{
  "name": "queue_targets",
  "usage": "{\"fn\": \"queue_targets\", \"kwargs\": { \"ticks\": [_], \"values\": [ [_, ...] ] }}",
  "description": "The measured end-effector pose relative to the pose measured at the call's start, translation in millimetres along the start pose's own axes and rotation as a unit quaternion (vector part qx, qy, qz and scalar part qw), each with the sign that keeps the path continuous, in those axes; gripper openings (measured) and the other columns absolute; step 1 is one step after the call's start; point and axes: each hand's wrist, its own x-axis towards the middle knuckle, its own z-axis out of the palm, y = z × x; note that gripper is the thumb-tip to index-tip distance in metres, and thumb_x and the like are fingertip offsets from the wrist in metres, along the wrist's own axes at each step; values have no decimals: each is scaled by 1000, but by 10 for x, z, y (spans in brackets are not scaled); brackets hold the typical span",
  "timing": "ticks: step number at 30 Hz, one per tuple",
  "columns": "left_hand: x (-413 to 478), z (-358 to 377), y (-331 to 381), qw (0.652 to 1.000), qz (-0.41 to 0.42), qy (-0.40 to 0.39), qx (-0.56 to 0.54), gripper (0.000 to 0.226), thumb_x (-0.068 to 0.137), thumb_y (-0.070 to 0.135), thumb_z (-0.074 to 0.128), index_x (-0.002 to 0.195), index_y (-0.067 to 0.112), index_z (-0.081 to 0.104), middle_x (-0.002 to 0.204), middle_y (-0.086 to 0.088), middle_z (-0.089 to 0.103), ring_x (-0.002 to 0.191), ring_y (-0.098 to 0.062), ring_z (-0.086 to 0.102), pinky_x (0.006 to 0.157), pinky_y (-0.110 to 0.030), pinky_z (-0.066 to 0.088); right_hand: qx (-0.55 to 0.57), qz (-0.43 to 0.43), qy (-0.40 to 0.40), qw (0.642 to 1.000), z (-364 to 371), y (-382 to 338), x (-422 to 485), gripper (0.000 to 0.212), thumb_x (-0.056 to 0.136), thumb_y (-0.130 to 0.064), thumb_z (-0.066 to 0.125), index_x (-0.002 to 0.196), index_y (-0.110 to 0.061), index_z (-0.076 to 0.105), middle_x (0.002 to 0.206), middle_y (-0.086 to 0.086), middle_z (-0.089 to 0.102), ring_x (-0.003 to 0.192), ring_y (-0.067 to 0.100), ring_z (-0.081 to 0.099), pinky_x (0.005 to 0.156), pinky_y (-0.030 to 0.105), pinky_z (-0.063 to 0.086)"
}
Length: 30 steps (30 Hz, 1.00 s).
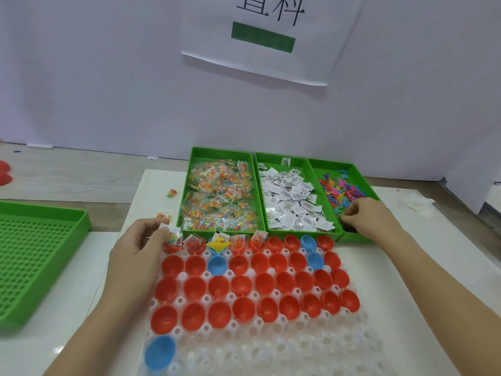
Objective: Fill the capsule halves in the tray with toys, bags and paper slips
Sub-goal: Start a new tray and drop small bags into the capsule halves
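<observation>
We are pinching a small, crinkly clear bag of coloured beads (173,236) in our left hand (138,248), thumb and fingertips curling round it just above the top-left red capsule half (170,249); our right hand (366,217) is reaching into the green perforated bin (325,169) of spiky plastic toys (343,189), fingers curling down among them, and we cannot tell whether they are gripping 1; the glossy red and blue cup-shaped halves are sitting in round sockets of a translucent white tray (257,351); 2 more green bins behind it are holding bead bags (217,196) and folded white paper slips (292,202).
</observation>
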Motion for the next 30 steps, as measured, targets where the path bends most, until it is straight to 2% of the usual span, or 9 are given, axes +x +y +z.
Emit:
{"fn": "queue_targets", "kwargs": {
  "ticks": [4,7,9,11,14,16,22,25,30],
  "values": [
    [5,-12,-4,1000,2,0,-1,13,93,19,58,96,27,68,88,13,68,76,10,59,70,-22,42,-75,1,10,997,-37,-49,30,16,89,-32,62,78,-21,64,86,1,68,78,21,56,77,33,43],
    [12,-11,-2,1000,4,0,3,13,93,18,58,97,25,68,91,13,68,77,11,59,71,-20,41,-76,-21,136,988,-3,-34,-50,20,95,-29,50,82,-20,63,83,4,64,73,25,49,76,36,34],
    [11,-9,-2,1000,8,1,7,13,93,18,58,95,26,68,90,13,68,76,11,58,70,-20,41,62,-19,220,973,15,-3,-169,22,96,-27,48,89,-15,65,81,4,63,74,26,51,74,36,39],
    [9,-8,1,1000,10,1,10,14,93,17,58,93,27,67,87,14,68,76,12,58,70,-20,40,249,-5,269,931,14,-9,-325,20,96,-27,50,91,-15,65,80,1,65,78,23,61,73,35,46],
    [12,1,-8,1000,7,1,9,14,93,18,58,91,28,67,84,18,68,76,12,58,70,-21,41,474,-39,217,852,-38,-155,-591,14,95,-22,57,84,-22,66,69,-5,69,67,5,67,73,28,57],
    [0,9,-15,1000,0,4,2,13,93,21,58,90,29,68,84,19,68,74,10,59,70,-24,42,533,-105,141,828,-109,-306,-762,14,93,-16,60,84,-23,69,68,-5,71,64,4,67,66,17,55],
    [-19,2,-18,1000,-1,5,9,10,89,30,58,90,31,67,86,16,68,77,3,61,71,-29,44,397,-259,-8,880,-193,-692,-1096,19,88,-13,65,92,-31,72,78,-9,73,71,3,68,65,12,52],
    [-5,1,-21,1000,1,5,12,11,91,25,59,90,31,68,87,18,69,79,5,61,71,-26,43,234,-323,-3,917,-108,-809,-1152,12,87,-22,68,97,-26,73,76,-13,70,76,-1,64,73,15,50],
    [4,-23,-13,1000,9,-1,7,9,86,29,61,90,32,68,87,21,69,77,9,60,71,-24,42,158,-381,34,910,-46,-886,-1051,8,86,-25,70,93,-21,71,80,-14,69,75,4,62,76,17,47]
  ]
}}
